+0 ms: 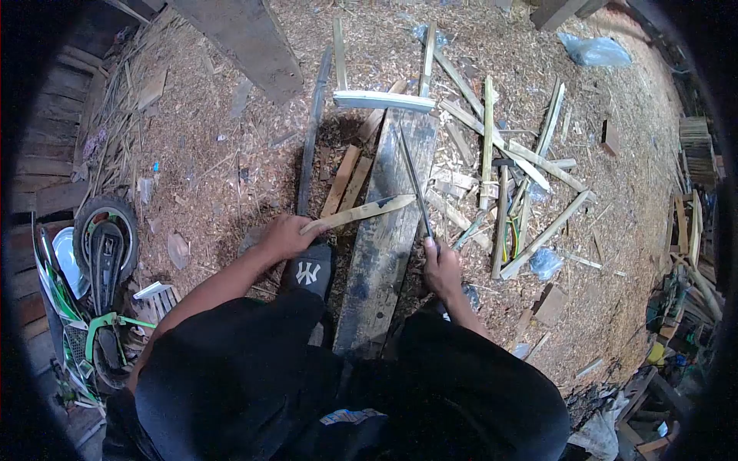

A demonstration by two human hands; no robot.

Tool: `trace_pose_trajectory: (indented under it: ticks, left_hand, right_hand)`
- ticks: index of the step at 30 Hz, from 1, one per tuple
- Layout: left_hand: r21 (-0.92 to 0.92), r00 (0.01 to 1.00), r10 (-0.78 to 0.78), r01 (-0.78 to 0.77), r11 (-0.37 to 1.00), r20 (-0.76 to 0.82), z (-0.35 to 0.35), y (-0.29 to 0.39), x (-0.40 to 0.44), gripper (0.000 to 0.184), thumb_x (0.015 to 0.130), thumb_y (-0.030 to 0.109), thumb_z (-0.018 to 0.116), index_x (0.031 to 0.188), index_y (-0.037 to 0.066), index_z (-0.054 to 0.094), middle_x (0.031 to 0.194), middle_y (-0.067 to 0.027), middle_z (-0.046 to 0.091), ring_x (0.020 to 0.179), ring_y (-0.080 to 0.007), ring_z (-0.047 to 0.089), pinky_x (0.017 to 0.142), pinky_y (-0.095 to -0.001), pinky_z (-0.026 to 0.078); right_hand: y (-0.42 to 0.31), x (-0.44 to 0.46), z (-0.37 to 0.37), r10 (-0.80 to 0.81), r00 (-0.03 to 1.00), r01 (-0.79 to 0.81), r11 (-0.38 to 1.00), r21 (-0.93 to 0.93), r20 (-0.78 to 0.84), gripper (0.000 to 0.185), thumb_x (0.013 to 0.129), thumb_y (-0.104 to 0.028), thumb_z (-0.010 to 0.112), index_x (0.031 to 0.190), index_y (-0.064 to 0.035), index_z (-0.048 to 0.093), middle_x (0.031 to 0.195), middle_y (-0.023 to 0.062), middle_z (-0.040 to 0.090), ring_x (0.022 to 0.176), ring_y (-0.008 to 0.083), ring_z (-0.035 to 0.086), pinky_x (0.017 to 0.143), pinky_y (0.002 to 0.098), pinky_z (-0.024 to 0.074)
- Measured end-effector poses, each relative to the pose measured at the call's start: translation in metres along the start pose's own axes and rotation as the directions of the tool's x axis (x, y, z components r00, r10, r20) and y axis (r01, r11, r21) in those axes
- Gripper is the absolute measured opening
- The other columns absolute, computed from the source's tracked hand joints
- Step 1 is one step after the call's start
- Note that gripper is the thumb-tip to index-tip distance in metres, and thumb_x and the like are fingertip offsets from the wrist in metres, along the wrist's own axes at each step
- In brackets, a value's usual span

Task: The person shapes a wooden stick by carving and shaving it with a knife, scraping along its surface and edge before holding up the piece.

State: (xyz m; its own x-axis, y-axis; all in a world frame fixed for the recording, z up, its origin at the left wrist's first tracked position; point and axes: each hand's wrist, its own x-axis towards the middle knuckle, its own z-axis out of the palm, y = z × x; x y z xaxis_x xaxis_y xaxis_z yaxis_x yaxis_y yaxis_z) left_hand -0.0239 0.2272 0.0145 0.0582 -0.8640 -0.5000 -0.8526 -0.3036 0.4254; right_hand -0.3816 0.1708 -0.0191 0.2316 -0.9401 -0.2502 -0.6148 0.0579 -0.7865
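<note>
My left hand [286, 237] is closed round the near end of a flat, pale wooden strip [361, 213]. The strip slants up to the right, across a long worn plank [377, 261] between my legs, and has a dark patch near its far end. In my right hand [442, 269], fingers wrapped round the handle, is a long thin knife [413, 173]. Its blade points away from me over the plank's right side, close to the strip's tip; whether they touch, I cannot tell. A whitish bar [384, 101] lies crosswise at the plank's far end.
Several cut strips [487, 146] lie scattered to the right on a floor covered in chips. Short wood blocks [340, 180] sit left of the plank. A small green bike [100, 315] is at far left, a thick post [246, 46] at upper left, and plastic bags [596, 49] lie about.
</note>
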Motion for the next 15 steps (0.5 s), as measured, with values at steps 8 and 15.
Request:
trace_pose_trajectory:
  ticks: [8,15]
  left_hand:
    - [0.014,1.000,-0.013,0.013,1.000,0.020,-0.001,-0.001,0.000,0.051,0.095,0.059,0.059,0.099,0.013,0.079,0.081,-0.0195,0.073,0.081,-0.0406,0.071,0.077,-0.0527,0.055]
    - [0.014,0.998,-0.045,0.045,0.999,0.043,-0.004,0.003,0.002,0.050,0.096,0.059,0.059,0.096,0.013,0.078,0.079,-0.0183,0.072,0.078,-0.0395,0.071,0.073,-0.0516,0.055]
  right_hand:
    - [-0.028,-0.006,-0.030,-0.127,0.992,0.130,0.962,0.240,-0.026,0.044,0.103,-0.041,0.053,0.087,-0.0005,0.058,0.059,0.0131,0.053,0.055,0.0307,0.057,0.060,0.0412,0.0482]
    - [-0.005,-0.002,0.000,-0.083,0.994,0.071,0.986,-0.150,-0.073,0.042,0.104,-0.038,0.053,0.092,0.0007,0.062,0.065,0.0192,0.059,0.056,0.0378,0.057,0.060,0.0449,0.0472]
